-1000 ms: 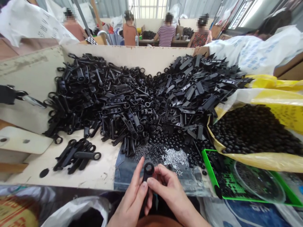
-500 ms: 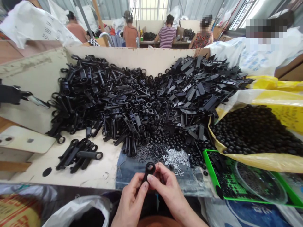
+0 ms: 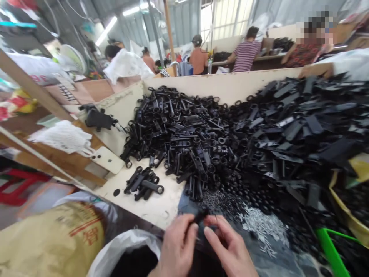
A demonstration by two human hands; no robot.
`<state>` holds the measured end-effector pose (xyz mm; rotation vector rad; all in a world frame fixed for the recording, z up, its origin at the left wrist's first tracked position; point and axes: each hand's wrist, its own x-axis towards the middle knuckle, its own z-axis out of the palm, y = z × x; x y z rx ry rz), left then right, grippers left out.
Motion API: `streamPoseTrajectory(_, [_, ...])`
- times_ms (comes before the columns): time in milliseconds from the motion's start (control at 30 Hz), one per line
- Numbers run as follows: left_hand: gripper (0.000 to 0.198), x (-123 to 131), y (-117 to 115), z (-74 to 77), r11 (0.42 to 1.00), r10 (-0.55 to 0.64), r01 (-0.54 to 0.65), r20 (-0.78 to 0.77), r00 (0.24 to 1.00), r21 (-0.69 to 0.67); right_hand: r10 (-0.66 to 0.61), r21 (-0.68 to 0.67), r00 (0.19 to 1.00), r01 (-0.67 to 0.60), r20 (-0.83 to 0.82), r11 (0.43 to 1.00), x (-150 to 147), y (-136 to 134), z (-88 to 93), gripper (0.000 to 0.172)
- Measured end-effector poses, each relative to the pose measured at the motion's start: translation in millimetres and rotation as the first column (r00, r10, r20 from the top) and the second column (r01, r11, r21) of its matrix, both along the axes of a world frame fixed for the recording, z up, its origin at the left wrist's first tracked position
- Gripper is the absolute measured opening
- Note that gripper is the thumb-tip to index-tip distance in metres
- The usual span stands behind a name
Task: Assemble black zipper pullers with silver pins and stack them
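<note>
Between the thumb and fingers of my left hand [image 3: 178, 246] is a black plastic handle part [image 3: 201, 216], blurred and tilted. My right hand [image 3: 229, 244] is just beside it, thumb and fingers curled together. What they pinch is too blurred to make out. Beyond my hands lie small dark metal pieces [image 3: 219, 199] and a heap of silvery pins [image 3: 263, 225] on a dark blue mat. To the left, several black ring-ended handle parts [image 3: 144, 182] form a small pile on the pale table.
A large heap of ring-ended parts [image 3: 178, 127] fills the bin's middle, with flat black pieces [image 3: 302, 127] to the right. A green tray [image 3: 331, 250] stands at lower right. Below the table edge are an open white sack [image 3: 100, 257] and a tan sack [image 3: 52, 238]. A phone [image 3: 108, 159] lies left.
The view has swung left, so the bin and heaps appear further right. The handle part has tilted from showing its ring upright, and my right hand has drawn slightly away from it.
</note>
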<state>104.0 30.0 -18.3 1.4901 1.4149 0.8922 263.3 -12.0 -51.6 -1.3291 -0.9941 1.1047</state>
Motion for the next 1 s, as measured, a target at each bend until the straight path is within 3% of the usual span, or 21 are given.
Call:
streamPoseTrajectory(67, [0.012, -32, 21, 2.8, 0.965, 0.201, -0.160, -0.197, 0.959, 0.207, 0.035, 0.031, 0.992, -0.039, 0.120, 0.999, 6, 7, -0.3, 0.041])
streamPoseTrajectory(100, [0.010, -48, 31, 3.0, 0.920, 0.293, -0.185, -0.294, 0.910, 0.346, 0.065, 0.016, 0.984, -0.069, 0.167, 0.997, 9, 11, 2.8, 0.042])
streamPoseTrajectory(167, [0.014, -73, 51, -1.5, 0.834, 0.434, -0.117, -0.509, 0.743, 0.540, 0.132, -0.046, 0.962, -0.124, 0.240, 0.991, 15, 20, 13.8, 0.037])
streamPoseTrajectory(267, [0.022, -87, 68, -15.7, 0.801, 0.489, 0.004, -0.657, 0.574, 0.599, 0.190, -0.088, 0.919, -0.170, 0.346, 0.981, 16, 41, 32.5, 0.029])
streamPoseTrajectory(367, [0.023, -83, 65, -26.1, 0.795, 0.455, 0.088, -0.685, 0.569, 0.600, 0.227, -0.035, 0.866, -0.236, 0.445, 0.971, 2, 66, 44.5, 0.026])
streamPoseTrajectory(500, [0.020, -78, 58, -28.9, 0.811, 0.352, 0.190, -0.722, 0.596, 0.553, 0.282, 0.042, 0.765, -0.373, 0.579, 0.927, -25, 92, 49.0, 0.023])
streamPoseTrajectory(633, [0.029, -95, 69, -25.2, 0.788, 0.352, 0.243, -0.738, 0.576, 0.566, 0.372, -0.066, 0.488, -0.535, 0.789, 0.842, -55, 97, 42.5, 0.021])
streamPoseTrajectory(700, [0.035, -109, 82, -23.5, 0.760, 0.340, 0.313, -0.758, 0.556, 0.570, 0.385, -0.119, 0.396, -0.552, 0.834, 0.825, -73, 98, 37.4, 0.027])
streamPoseTrajectory(767, [0.032, -120, 96, -21.0, 0.741, 0.319, 0.374, -0.783, 0.535, 0.558, 0.376, -0.145, 0.351, -0.537, 0.857, 0.831, -89, 104, 33.4, 0.027])
streamPoseTrajectory(867, [0.028, -126, 109, -11.6, 0.695, 0.408, 0.369, -0.761, 0.504, 0.617, 0.367, -0.156, 0.316, -0.534, 0.875, 0.831, -99, 111, 33.3, 0.022])
streamPoseTrajectory(1000, [0.027, -117, 100, 0.5, 0.707, 0.469, 0.323, -0.759, 0.452, 0.629, 0.302, -0.073, 0.362, -0.528, 0.882, 0.846, -67, 95, 36.5, 0.018])
